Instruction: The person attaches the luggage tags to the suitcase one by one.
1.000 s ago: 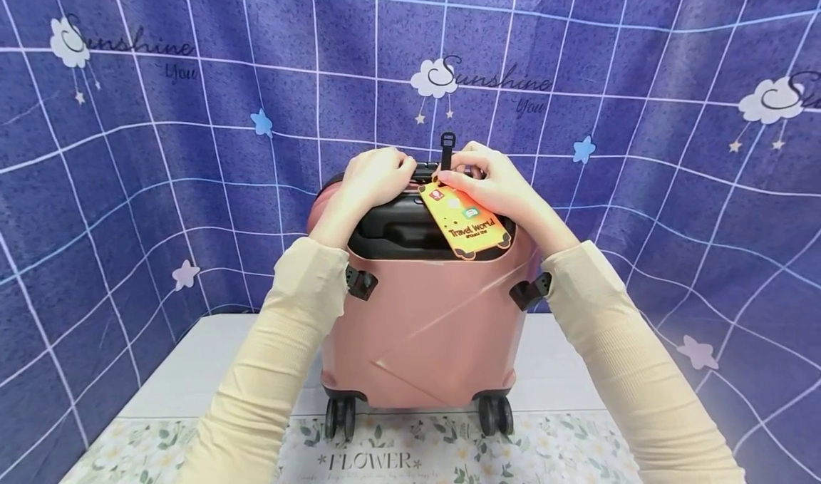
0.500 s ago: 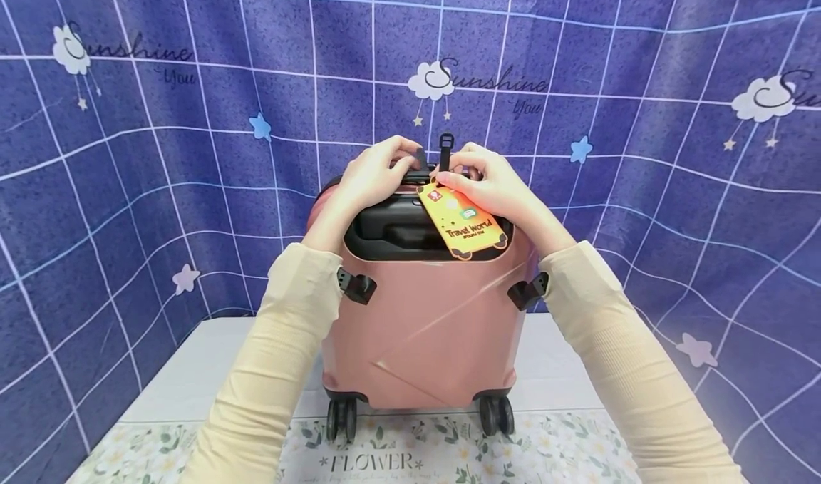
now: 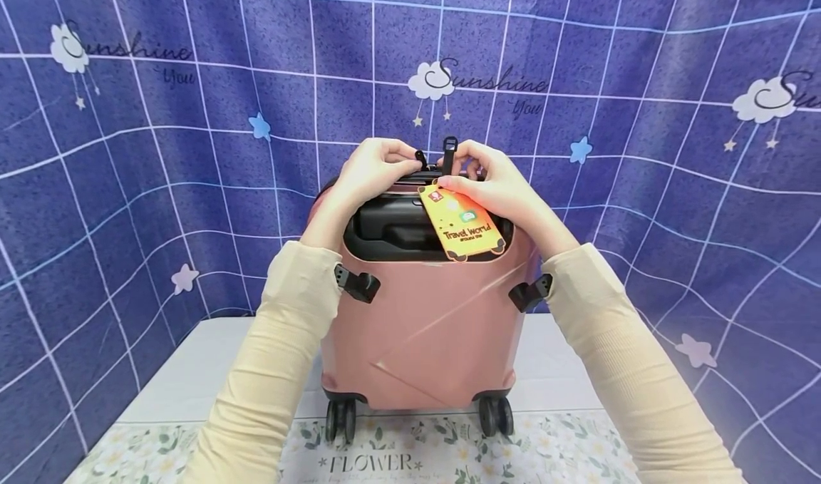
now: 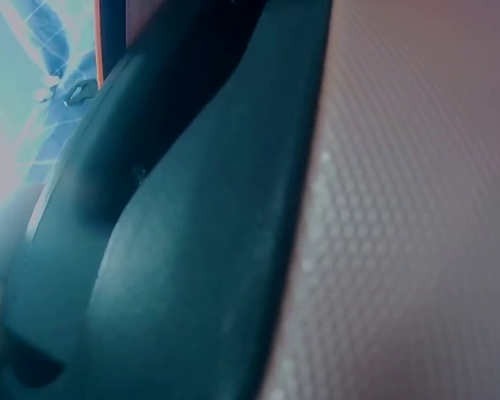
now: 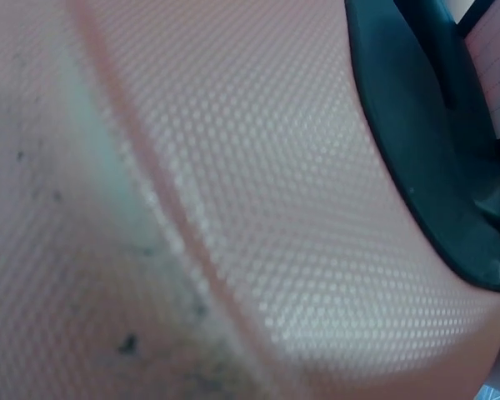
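Seemingly to steady it, the right hand (image 3: 482, 176) pinches the strap (image 3: 449, 160) with its fingers atop the suitcase (image 3: 423, 327), the left hand (image 3: 368, 172) pinches a dark tip (image 3: 420, 157), and the tag (image 3: 463, 222) hangs over the suitcase's front.

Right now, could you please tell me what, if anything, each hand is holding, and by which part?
The right hand pinches the tag at its top, where the strap joins. The left hand pinches what looks like the strap's other end.
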Demonstrator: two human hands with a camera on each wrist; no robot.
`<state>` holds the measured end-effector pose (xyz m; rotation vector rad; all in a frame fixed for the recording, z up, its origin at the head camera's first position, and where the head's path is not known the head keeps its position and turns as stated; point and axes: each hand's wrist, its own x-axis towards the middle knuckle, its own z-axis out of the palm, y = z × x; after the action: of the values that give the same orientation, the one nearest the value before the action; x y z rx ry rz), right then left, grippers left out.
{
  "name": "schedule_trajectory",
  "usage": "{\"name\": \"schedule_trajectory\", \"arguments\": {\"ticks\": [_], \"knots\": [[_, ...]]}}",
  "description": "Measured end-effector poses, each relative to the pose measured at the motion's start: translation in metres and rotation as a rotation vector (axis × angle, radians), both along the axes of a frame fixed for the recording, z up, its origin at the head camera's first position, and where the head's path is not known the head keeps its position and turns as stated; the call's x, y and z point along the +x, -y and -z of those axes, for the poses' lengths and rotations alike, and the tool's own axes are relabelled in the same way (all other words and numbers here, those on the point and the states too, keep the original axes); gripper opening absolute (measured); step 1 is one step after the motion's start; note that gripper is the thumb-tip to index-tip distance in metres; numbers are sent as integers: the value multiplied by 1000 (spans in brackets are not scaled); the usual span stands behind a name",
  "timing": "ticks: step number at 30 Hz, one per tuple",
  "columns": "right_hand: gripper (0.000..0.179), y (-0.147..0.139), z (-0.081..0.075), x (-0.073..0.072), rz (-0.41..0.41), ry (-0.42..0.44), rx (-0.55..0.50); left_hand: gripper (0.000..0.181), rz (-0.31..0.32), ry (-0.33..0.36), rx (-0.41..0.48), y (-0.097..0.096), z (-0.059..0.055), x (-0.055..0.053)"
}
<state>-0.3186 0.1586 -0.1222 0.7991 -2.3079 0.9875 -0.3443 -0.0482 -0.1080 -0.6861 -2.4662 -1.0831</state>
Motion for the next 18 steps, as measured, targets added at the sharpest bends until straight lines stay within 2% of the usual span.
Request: {"name": "schedule_trajectory", "arguments": {"ticks": [5, 11, 18], "knots": [[18, -2, 0, 2, -32, -9, -10, 22, 8, -25, 27, -2, 0, 1], [18, -3, 1, 2, -85, -47, -6, 19, 58, -39, 96, -3, 2, 3], [19, -1, 1, 0, -69, -80, 13, 16, 143, -24, 143, 1, 4, 1]]}}
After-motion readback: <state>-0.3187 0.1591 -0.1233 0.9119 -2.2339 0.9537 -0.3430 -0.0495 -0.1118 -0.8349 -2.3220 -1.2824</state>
